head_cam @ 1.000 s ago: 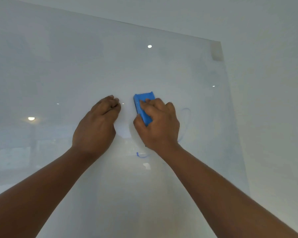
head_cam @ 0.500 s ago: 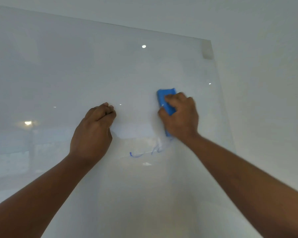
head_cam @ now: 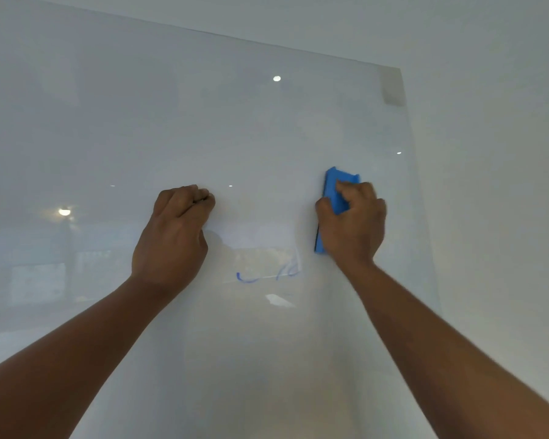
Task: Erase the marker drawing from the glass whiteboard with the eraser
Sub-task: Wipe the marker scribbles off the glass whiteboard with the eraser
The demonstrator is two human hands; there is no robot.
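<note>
A glass whiteboard (head_cam: 203, 106) fills most of the view, mounted on a pale wall. My right hand (head_cam: 352, 223) presses a blue eraser (head_cam: 335, 193) flat against the glass near the board's right edge. Below and to the left of the eraser, short blue marker strokes (head_cam: 268, 275) show on the glass. My left hand (head_cam: 175, 236) rests as a closed fist on the board, left of the marks, holding nothing visible.
The board's right edge (head_cam: 420, 217) runs just right of the eraser, with bare wall (head_cam: 495, 185) beyond. A small mounting pad (head_cam: 392, 87) sits in the top right corner. Ceiling lights reflect in the glass.
My right hand has swept the eraser to the right across the board. The blue loop once right of the hand is gone; only short strokes below remain. My left fist stayed put.
</note>
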